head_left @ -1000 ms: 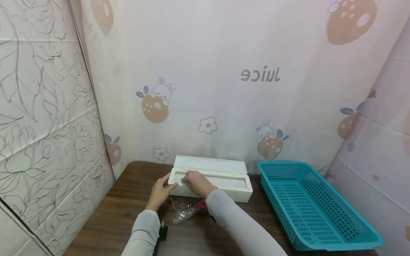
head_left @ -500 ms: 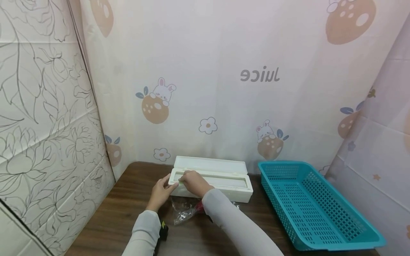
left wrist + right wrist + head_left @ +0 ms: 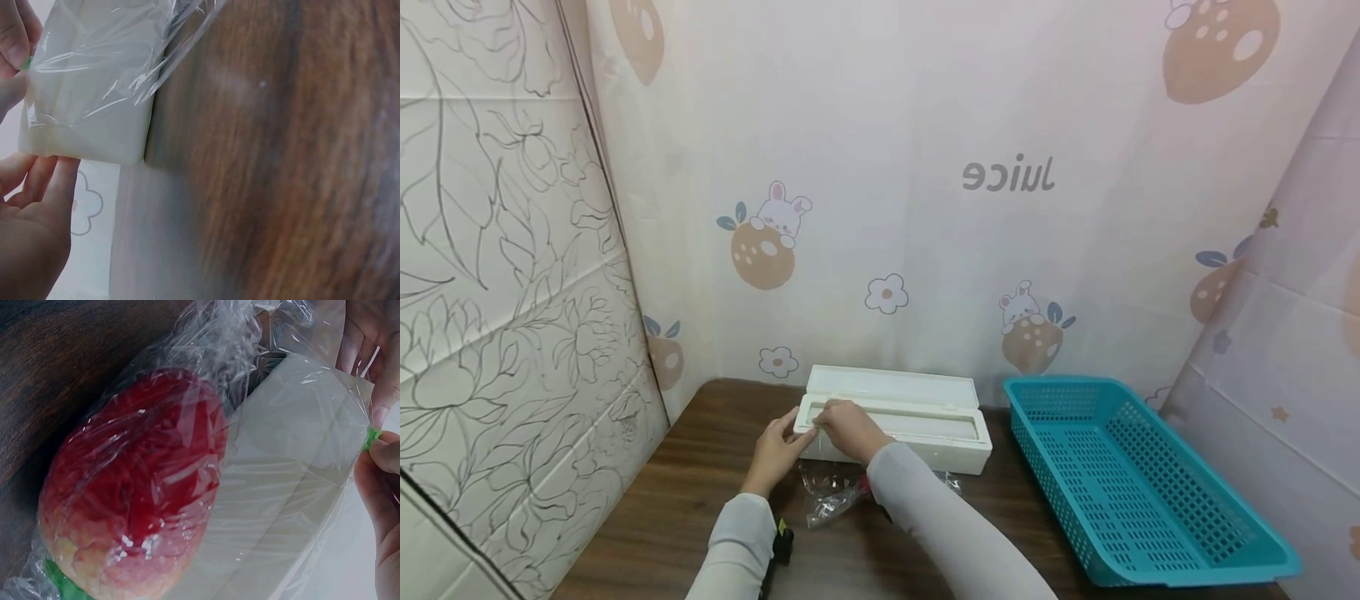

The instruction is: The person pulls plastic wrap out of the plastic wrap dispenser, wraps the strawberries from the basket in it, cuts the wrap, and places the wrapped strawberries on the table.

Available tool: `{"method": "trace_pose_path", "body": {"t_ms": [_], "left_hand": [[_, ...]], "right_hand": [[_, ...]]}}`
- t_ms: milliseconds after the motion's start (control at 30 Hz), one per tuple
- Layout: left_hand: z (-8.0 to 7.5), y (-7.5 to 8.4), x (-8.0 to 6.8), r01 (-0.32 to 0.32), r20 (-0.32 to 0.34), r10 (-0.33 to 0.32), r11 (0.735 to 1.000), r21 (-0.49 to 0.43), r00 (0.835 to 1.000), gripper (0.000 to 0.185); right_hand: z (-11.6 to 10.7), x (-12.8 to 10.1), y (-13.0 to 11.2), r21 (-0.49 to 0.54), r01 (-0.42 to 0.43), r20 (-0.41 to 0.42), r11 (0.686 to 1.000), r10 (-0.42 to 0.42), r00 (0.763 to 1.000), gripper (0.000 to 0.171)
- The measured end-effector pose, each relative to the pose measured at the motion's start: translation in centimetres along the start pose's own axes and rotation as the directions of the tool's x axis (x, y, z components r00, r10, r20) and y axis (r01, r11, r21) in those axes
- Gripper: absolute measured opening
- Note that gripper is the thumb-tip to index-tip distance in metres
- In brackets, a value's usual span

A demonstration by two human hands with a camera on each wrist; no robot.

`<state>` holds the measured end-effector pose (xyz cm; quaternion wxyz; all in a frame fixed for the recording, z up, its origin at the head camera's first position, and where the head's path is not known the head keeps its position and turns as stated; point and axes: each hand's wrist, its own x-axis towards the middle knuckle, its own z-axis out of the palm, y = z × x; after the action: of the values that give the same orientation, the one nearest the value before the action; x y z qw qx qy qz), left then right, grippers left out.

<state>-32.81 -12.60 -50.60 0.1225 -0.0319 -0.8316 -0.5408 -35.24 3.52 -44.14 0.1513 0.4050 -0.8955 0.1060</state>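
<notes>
Cling film [image 3: 294, 481] stretches from white dispenser box [image 3: 898, 425] down over red apple [image 3: 134, 487] at box's 6 o'clock on counter [image 3: 685, 500]. Right hand [image 3: 847, 429] grip pinches film's green edge; left hand [image 3: 775, 450] fingers straight, steadying box's 9 o'clock end. Teal basket [image 3: 1142, 483] at 3 o'clock.

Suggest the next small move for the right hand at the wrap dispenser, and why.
Probably draw the film further out toward the apple: the right hand pinches its edge at the dispenser, the left hand braces the box end, and the apple looks only loosely covered.
</notes>
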Motion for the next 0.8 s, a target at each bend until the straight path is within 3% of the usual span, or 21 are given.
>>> {"method": "trace_pose_path", "body": {"t_ms": [167,400,800], "left_hand": [[0.0,-0.2,-0.1,-0.004,0.015,0.004,1.000,-0.019,1.000,0.069],[-0.1,0.0,0.0,-0.011,0.022,0.011,0.999,-0.043,1.000,0.069],[-0.2,0.2,0.0,0.018,0.027,-0.017,1.000,-0.016,0.999,0.069]], "right_hand": [[0.0,0.1,-0.3,0.026,-0.009,0.011,1.000,0.009,1.000,0.017],[0.2,0.5,-0.6,-0.059,0.011,0.010,0.998,-0.011,1.000,0.021],[0.2,0.7,-1.1,-0.111,0.023,0.032,0.994,-0.020,0.999,0.024]]}}
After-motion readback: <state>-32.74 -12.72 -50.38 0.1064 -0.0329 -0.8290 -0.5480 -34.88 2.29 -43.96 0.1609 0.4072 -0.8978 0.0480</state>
